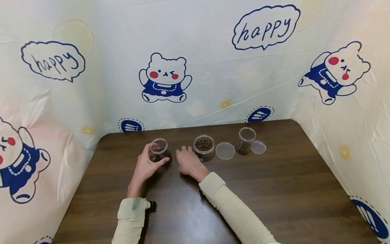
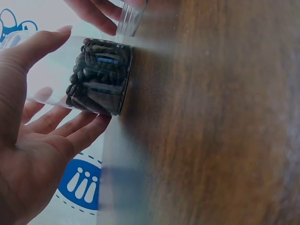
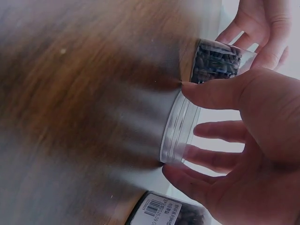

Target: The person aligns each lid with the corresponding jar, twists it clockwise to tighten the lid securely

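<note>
My left hand grips a clear plastic jar, thumb on one side and fingers round the other. Dark coffee beans fill its lower part, and its mouth is uncovered. Just right of it, my right hand is low over the table. In the right wrist view, its thumb and fingers span a clear round lid with a ridged rim, the fingertips at opposite edges close to the wood. From the head view this lid is hidden under the hand.
Right of my right hand stands a wide open jar of brown coffee beans. A flat clear lid lies beside it. Farther right are a taller open jar with beans and another lid. A printed curtain hangs behind the wooden table.
</note>
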Demonstrator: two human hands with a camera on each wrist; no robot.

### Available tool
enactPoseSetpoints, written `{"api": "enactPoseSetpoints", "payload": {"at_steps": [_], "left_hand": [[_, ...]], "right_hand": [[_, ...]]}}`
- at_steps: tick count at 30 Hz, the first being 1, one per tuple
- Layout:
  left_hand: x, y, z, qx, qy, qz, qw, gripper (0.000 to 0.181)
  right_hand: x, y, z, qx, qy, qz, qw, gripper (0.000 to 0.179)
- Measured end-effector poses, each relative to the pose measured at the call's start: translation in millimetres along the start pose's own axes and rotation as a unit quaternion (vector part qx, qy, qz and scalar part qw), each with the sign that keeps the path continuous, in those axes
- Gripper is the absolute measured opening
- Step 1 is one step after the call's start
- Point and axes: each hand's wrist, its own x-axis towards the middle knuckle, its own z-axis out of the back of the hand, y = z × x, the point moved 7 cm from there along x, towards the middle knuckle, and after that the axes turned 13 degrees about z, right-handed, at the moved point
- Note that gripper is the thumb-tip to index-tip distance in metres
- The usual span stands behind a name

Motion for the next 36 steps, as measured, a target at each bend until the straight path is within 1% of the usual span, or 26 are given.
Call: {"api": "enactPoseSetpoints", "payload": {"at_steps": [9,14,21,24,27,33,36], "left_hand": [[3.1,-3.5,-2.0,0.018,0.003,-0.011,0.9998,0.075],[3.1,-7.4,-0.7,0.018,0.004,-0.013,0.9997,0.075],[-0.9,-12.6,5.6,0.023,-0.008,-0.020,0.9995,0.073],[-2.9,-16.1,7.0,0.024,-0.008,-0.026,0.9994,0.074],[-5.0,-19.6,7.5,0.020,-0.004,-0.033,0.9992,0.075],[-11.5,-23.9,6.9,0.021,0.004,-0.037,0.9991,0.073],[-14.9,-25.0,5.4,0.020,0.013,-0.038,0.9990,0.074]], "right_hand": [[0.7,0,2,-0.005,-0.003,0.005,1.0000,0.040],[-0.1,0,5,-0.003,-0.010,0.006,0.9999,0.044],[-3.6,2,10,0.015,-0.003,0.006,0.9999,0.046],[-6.9,2,14,0.020,-0.003,0.004,0.9998,0.046],[-10.9,5,18,0.024,0.001,0.011,0.9997,0.045],[-19.7,11,17,0.030,0.021,0.039,0.9985,0.049],[-26.6,12,19,0.029,0.021,0.044,0.9984,0.046]]}}
